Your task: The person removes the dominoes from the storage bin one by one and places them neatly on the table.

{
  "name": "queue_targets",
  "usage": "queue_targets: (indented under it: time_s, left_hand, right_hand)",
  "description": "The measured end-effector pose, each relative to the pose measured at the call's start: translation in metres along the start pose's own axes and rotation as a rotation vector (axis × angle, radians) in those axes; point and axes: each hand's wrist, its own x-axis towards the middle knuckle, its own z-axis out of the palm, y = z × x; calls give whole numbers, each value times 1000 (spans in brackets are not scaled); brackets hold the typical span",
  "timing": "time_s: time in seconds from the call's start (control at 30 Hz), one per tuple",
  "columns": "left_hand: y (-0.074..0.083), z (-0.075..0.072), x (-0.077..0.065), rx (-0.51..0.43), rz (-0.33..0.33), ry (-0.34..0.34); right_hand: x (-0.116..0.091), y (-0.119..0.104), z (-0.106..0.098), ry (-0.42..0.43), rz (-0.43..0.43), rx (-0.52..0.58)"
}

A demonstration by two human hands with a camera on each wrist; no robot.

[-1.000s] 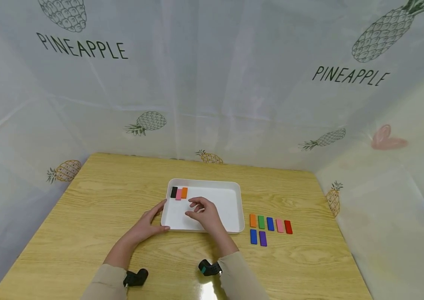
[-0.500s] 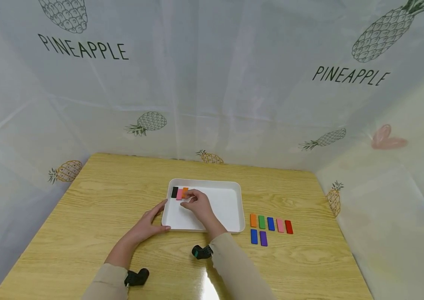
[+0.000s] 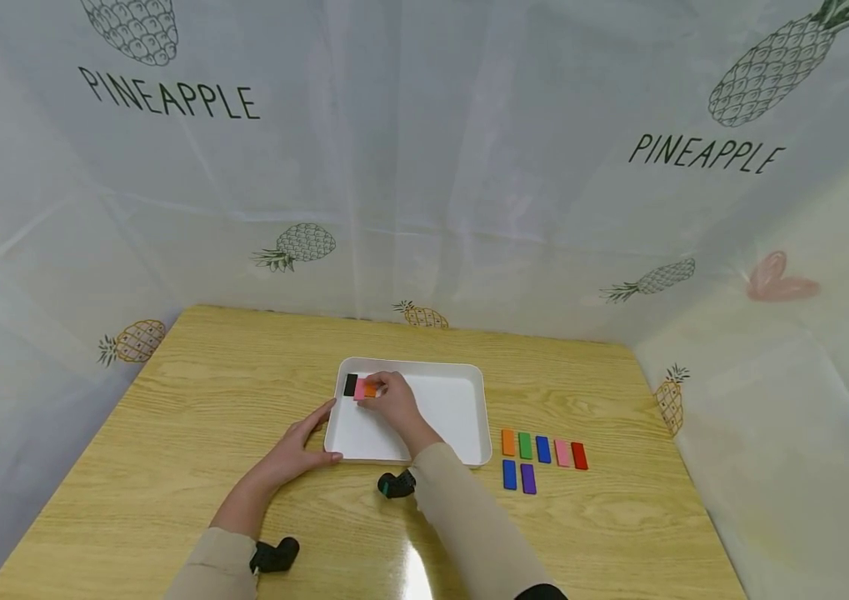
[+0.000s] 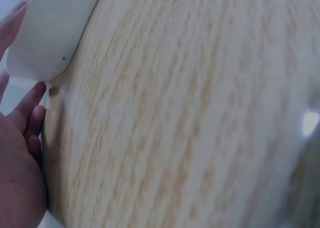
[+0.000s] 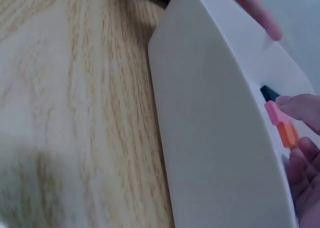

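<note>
A white tray (image 3: 439, 417) stands on the wooden table. My left hand (image 3: 292, 454) holds its left front corner, thumb along the front edge and a finger at the left wall. In the tray's back left part, black (image 3: 351, 385), pink (image 3: 359, 390) and orange (image 3: 370, 391) blocks lie side by side. My right hand (image 3: 397, 406) reaches over them, thumb and forefinger at opposite ends of the pink block, partly covering the orange one. The right wrist view shows the thumb (image 5: 300, 107) close by the pink block, other fingers curled below the orange block.
Right of the tray, two rows of small blocks lie on the table (image 3: 619, 517): orange (image 3: 508, 442), green (image 3: 525, 446), blue (image 3: 543, 449), pink (image 3: 562, 453) and red (image 3: 579, 456) behind, blue (image 3: 510, 475) and purple (image 3: 528, 479) in front. A pineapple-print curtain (image 3: 424, 208) hangs behind.
My right hand has moved left and away from me across the tray, from beside the blocks onto the pink and orange ones, its fingers closing in. My left hand stays at the tray corner.
</note>
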Motion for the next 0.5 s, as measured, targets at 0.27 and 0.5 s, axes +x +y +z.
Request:
queue_targets:
  time_s: [0.27,0.5]
  left_hand:
    - [3,-1,-1,12,3,0]
    - [2,0,-1,-2,-10,0]
  right_hand:
    - [8,1,4,7,14,-209]
    - [9,-4,5,-15,43,-299]
